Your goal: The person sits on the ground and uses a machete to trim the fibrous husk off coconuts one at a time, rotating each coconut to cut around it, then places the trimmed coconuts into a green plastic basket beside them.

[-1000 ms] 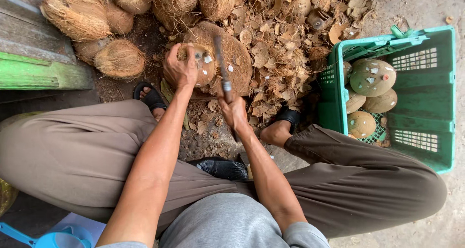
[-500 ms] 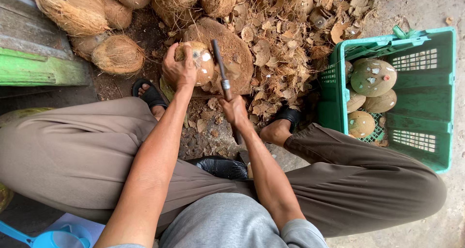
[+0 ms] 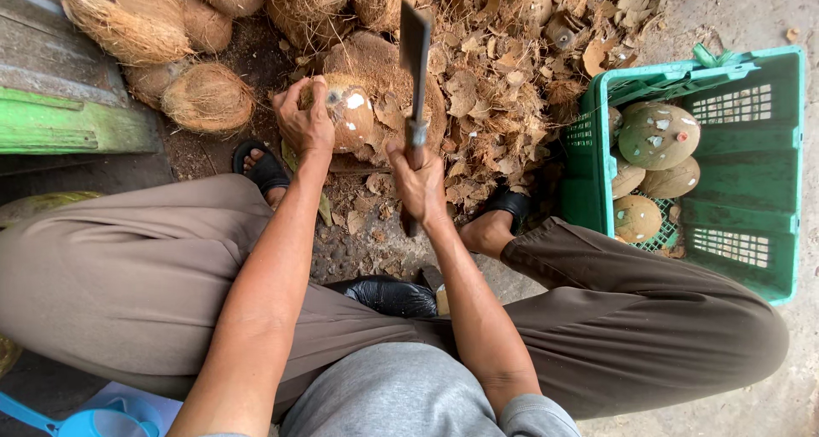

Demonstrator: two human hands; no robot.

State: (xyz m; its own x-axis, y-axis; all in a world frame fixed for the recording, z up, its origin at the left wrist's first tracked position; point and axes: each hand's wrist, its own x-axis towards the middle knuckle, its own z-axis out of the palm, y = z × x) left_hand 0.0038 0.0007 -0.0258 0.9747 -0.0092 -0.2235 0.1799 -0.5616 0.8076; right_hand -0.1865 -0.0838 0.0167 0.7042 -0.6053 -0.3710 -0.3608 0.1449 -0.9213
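My left hand (image 3: 303,121) grips a partly peeled brown coconut (image 3: 351,117) with white patches, pressing it onto a round wooden block (image 3: 384,66). My right hand (image 3: 418,181) is closed around the handle of a cleaver (image 3: 414,53). Its flat blade points up and away, raised just right of the coconut. I sit with both knees spread, in brown trousers and black sandals.
A green plastic crate (image 3: 751,173) at right holds several peeled coconuts (image 3: 659,136). Unhusked fibrous coconuts (image 3: 209,96) lie at upper left by a green ledge (image 3: 77,126). Husk chips (image 3: 520,53) cover the ground ahead. A blue scoop (image 3: 94,420) sits at lower left.
The cleaver has lifted from over the coconut to a raised position with the blade pointing away. My left hand has turned the coconut slightly on the block.
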